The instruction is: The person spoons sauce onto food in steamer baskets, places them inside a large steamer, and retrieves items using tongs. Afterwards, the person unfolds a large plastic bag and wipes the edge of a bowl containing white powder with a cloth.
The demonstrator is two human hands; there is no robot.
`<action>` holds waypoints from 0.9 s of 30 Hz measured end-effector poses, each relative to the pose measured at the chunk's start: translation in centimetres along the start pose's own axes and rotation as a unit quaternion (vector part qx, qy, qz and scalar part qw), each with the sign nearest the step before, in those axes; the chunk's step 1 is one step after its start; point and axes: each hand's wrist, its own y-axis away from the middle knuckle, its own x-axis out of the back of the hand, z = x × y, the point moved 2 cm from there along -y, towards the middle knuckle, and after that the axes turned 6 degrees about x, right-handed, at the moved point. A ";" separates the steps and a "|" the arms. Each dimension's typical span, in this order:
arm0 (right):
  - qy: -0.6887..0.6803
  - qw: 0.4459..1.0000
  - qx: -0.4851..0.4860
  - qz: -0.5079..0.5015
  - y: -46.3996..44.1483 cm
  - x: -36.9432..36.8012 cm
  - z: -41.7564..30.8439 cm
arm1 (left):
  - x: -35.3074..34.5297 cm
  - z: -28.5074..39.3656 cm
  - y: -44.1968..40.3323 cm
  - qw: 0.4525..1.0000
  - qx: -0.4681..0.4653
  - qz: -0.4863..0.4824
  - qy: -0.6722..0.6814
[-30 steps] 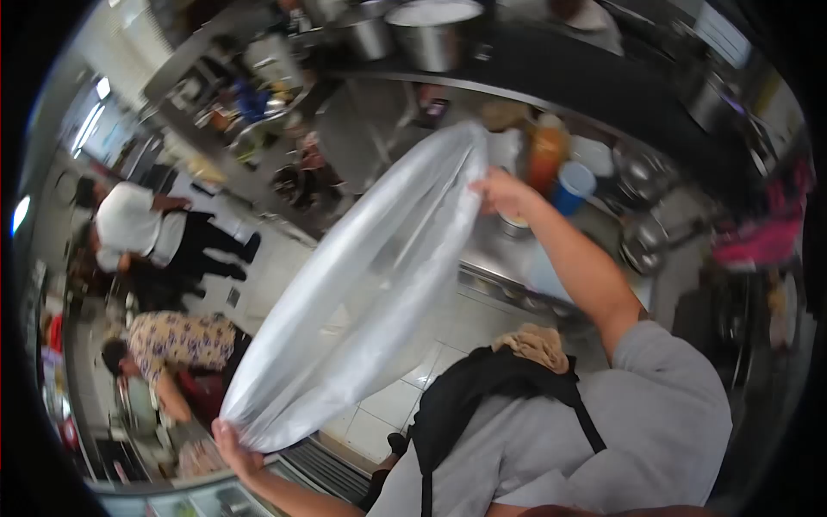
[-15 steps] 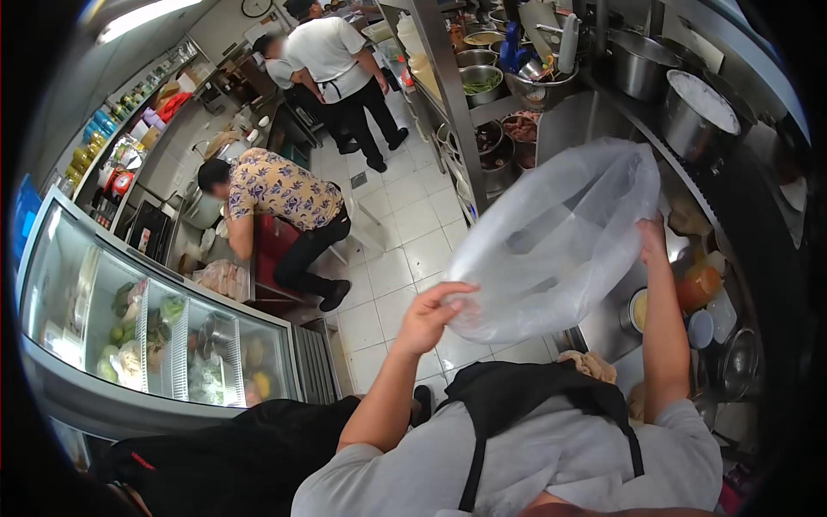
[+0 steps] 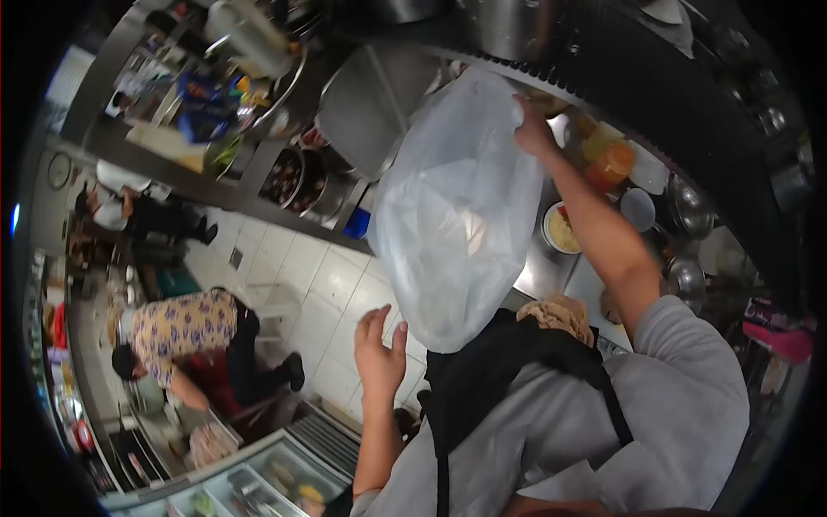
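A large translucent plastic bag (image 3: 457, 198) hangs puffed out in front of me, its top reaching towards the steel shelf. My right hand (image 3: 532, 129) grips the bag's upper right edge, fingers closed on the plastic. Just off the bag's lower left side is my left hand (image 3: 379, 355), palm raised and fingers apart, with nothing in it. A bowl of yellow shredded food (image 3: 564, 228) sits on the counter below my right forearm. Beside it stands a container of orange contents (image 3: 612, 165). At my apron is a bunched beige cloth (image 3: 558, 319).
To the upper left, pots of food (image 3: 293, 179) stand in a steel counter. A person in a patterned shirt (image 3: 185, 332) sits at a side counter. A glass-fronted fridge (image 3: 250, 482) is at lower left. Another person (image 3: 129, 207) stands farther back.
My left hand has let go of the bag and dropped away, opening. The bag now hangs upright from my right hand. My view has turned to the right.
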 end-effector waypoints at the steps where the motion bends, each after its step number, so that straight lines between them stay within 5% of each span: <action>1: 0.061 0.997 -0.044 -0.012 0.6 0.1 -0.7 | 0.0 1.9 -2.6 0.998 -0.065 -0.005 0.001; 5: 0.416 0.908 -0.024 0.034 1.8 0.3 -5.5 | -6.5 6.1 -16.6 0.968 -0.251 0.005 -0.021; 6: 0.373 0.928 -0.003 0.004 1.8 -0.1 -7.2 | -10.0 5.0 -21.1 0.970 -0.240 0.022 -0.025; 8: 0.233 0.951 0.200 -0.032 1.1 -5.5 -5.4 | -15.2 4.3 -27.6 0.981 -0.084 0.031 -0.172; 9: 0.069 0.975 0.136 -0.163 0.9 -8.1 -4.7 | -18.1 2.7 -30.3 0.987 -0.065 -0.092 -0.118; 11: -0.013 0.959 0.008 -0.284 2.2 -11.1 -4.1 | -22.6 -0.5 -34.7 0.942 -0.022 -0.335 -0.015; 13: 0.163 0.940 -0.104 -0.282 3.9 -12.1 -3.6 | -23.9 1.4 -36.3 0.940 -0.147 -0.300 -0.064; 20: 0.199 0.940 -0.185 -0.204 -0.3 -9.8 1.2 | -13.6 15.5 -37.3 0.923 -0.348 -0.078 -0.144; 23: 0.284 0.923 -0.185 -0.179 -0.9 -8.0 4.3 | -16.7 13.9 -39.8 0.879 -0.260 -0.019 -0.400; 24: 0.304 0.919 -0.180 -0.174 -1.1 -7.9 5.5 | -19.3 11.4 -41.2 0.843 -0.293 0.061 -0.447; 27: 0.329 0.914 -0.173 -0.161 -2.3 -7.2 6.5 | -18.6 13.6 -37.2 0.789 -0.368 0.103 -0.481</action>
